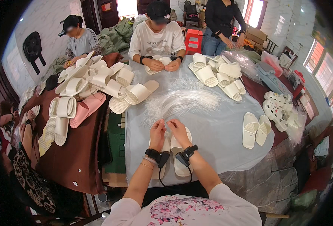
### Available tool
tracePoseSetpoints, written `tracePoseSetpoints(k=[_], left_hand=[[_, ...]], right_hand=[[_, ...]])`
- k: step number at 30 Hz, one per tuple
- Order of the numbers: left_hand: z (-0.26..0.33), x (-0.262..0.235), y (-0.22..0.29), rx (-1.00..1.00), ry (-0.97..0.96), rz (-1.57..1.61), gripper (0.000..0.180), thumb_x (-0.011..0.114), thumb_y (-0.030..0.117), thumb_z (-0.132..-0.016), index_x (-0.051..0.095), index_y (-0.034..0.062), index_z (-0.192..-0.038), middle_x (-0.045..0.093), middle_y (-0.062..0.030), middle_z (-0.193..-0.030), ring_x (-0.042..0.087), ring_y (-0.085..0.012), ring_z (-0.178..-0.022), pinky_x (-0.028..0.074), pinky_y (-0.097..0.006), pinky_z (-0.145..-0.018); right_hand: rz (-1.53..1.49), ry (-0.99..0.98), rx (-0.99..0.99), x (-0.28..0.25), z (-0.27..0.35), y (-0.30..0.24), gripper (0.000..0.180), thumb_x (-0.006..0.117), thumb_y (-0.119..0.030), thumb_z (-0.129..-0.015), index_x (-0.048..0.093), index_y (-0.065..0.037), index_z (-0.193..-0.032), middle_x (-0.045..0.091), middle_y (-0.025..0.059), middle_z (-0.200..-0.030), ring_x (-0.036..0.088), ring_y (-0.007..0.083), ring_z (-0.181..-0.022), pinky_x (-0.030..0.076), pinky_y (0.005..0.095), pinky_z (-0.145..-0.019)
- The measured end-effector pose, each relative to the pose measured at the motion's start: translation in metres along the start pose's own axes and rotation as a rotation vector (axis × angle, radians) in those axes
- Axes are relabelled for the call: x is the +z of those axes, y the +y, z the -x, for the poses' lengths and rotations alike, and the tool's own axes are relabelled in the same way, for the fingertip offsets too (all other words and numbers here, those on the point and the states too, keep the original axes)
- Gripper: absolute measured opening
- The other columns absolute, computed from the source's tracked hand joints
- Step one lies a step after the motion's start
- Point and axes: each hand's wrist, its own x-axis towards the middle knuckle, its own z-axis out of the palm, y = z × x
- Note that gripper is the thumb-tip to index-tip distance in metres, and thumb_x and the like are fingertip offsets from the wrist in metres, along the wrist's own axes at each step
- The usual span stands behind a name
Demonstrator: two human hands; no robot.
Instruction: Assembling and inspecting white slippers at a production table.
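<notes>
The left fingers (pixel 159 127) and right fingers (pixel 173 125) curl close together, any grip impossible to tell, over white slippers (pixel 182 170) on the table (pixel 219 154), near clear strands (pixel 189 101) probably best separated singly to avoid tangling.

cream slippers (pixel 182 169), clear strands (pixel 189 101), grey tabletop (pixel 223 139), pink-patterned white shirt (pixel 181 211)

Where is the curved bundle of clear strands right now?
In the head view, the bundle lies near centre on the grey table cover, just beyond the left hand and right hand.
</notes>
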Motion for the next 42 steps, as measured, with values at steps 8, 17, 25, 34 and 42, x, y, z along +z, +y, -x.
tracePoseSetpoints(k=[8, 17, 25, 34, 42], left_hand=[[0.002, 0.001, 0.003, 0.018, -0.033, 0.05, 0.008, 0.055, 0.017, -0.087, 0.053, 0.0094, -0.085, 0.049, 0.004, -0.07, 0.045, -0.0058, -0.063, 0.038, -0.02, -0.06], [0.0, -0.008, -0.001, -0.037, -0.001, 0.255, 0.006, 0.054, 0.012, -0.086, 0.053, 0.0071, -0.085, 0.05, 0.0017, -0.071, 0.046, -0.0073, -0.062, 0.039, -0.022, -0.06], [0.002, 0.005, 0.006, 0.023, -0.139, -0.202, 0.006, 0.055, 0.012, -0.085, 0.054, 0.0077, -0.081, 0.049, 0.0028, -0.069, 0.044, -0.0071, -0.061, 0.036, -0.021, -0.059], [0.051, 0.005, 0.006, 0.319, -0.042, -0.745, 0.032, 0.056, 0.017, -0.084, 0.053, -0.0018, -0.11, 0.057, -0.0097, -0.105, 0.053, -0.0164, -0.097, 0.041, -0.027, -0.082], [0.095, -0.053, 0.006, 0.387, 0.213, -1.057, 0.046, 0.057, 0.016, -0.082, 0.044, -0.001, -0.122, 0.045, -0.0192, -0.124, 0.042, -0.0317, -0.115, 0.032, -0.037, -0.097]], right_hand=[[0.366, 0.303, -0.493, 0.005, 0.014, -0.021, 0.014, 0.057, -0.009, -0.079, 0.056, -0.002, -0.092, 0.056, 0.0087, -0.078, 0.054, 0.0198, -0.07, 0.043, 0.0291, -0.065], [0.731, -0.077, -0.305, -0.009, 0.148, -0.06, 0.018, 0.061, -0.018, -0.074, 0.057, -0.007, -0.088, 0.049, 0.0151, -0.106, 0.048, 0.0338, -0.095, 0.039, 0.0434, -0.078], [0.86, -0.207, -0.276, -0.01, 0.128, -0.015, 0.031, 0.061, -0.021, -0.073, 0.055, -0.001, -0.096, 0.033, 0.0324, -0.124, 0.028, 0.0502, -0.116, 0.022, 0.0521, -0.1], [0.873, -0.354, -0.27, -0.022, 0.12, 0.009, 0.026, 0.061, -0.028, -0.073, 0.061, -0.015, -0.095, 0.027, 0.028, -0.131, 0.017, 0.0493, -0.123, 0.017, 0.0579, -0.099], [0.765, -0.539, -0.193, -0.033, 0.116, -0.013, 0.036, 0.059, -0.035, -0.077, 0.057, -0.025, -0.112, 0.02, 0.0235, -0.137, 0.01, 0.0497, -0.126, 0.007, 0.0637, -0.097]])
